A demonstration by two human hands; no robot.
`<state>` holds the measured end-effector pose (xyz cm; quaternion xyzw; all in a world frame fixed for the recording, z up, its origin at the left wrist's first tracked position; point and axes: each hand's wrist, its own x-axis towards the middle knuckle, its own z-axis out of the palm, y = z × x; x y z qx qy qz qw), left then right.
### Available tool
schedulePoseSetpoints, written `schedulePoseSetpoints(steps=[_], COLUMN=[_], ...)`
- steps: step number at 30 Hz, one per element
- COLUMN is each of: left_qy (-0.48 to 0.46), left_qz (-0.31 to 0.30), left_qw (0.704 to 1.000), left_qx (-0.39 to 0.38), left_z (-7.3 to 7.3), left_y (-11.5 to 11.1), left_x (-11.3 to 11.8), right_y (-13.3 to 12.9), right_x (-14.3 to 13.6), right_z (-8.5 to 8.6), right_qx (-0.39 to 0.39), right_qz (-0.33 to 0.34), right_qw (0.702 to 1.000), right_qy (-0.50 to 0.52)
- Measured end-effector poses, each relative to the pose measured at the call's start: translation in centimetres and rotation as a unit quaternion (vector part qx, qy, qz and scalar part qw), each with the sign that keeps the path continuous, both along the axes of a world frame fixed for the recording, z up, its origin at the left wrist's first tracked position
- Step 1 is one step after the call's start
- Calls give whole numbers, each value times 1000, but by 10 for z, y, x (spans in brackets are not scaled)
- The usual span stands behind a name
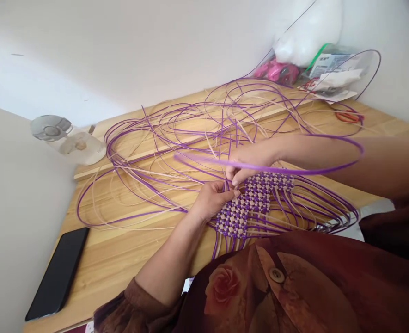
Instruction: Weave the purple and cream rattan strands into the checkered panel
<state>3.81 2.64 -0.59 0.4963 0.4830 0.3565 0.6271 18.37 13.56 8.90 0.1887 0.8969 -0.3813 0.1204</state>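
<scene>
A woven panel (234,217) of purple and beige plastic cord, in a checked knot pattern, lies on the table near my body. My left hand (213,199) pinches its upper left edge, thumb over the weave. Right beside it, my right hand (247,162) has thumb and fingers closed at the same edge, around cord ends too fine to tell apart. One purple cord (315,172) loops in front of my right forearm, blurred at its left end. Loose cords (131,162) fan out from the panel to the left and back, and more hang off its right side.
A black phone (58,273) lies at the table's left end. A clear plastic container with a grey lid (50,128) stands at the back left. Orange-handled scissors (348,116) lie at the right, near plastic bags (336,74) against the wall. Tangled cords cover the table's back.
</scene>
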Motion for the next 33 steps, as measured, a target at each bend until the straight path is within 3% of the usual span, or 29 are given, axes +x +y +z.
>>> schedulePoseSetpoints(steps=[5, 8, 13, 24, 30, 33], left_qy=[78, 48, -68, -79, -92, -113], left_qz=[5, 24, 53, 107, 106, 59], left_qw=[997, 999, 996, 985, 979, 978], left_qx=[3, -8, 19, -110, -151, -164], left_z=[4, 5, 1, 0, 5, 6], left_y=[-4, -6, -6, -6, -4, -5], left_x=[-2, 1, 6, 5, 1, -1], right_y=[-25, -33, -36, -18, -15, -19], right_x=[2, 0, -3, -11, -4, 22], right_z=[-3, -8, -27, -42, -35, -19], right_qx=[99, 156, 182, 90, 72, 166], right_qz=[-54, -16, 44, 54, -50, -61], right_qw=[993, 984, 966, 974, 985, 977], right_qy=[17, 79, 177, 199, 149, 116])
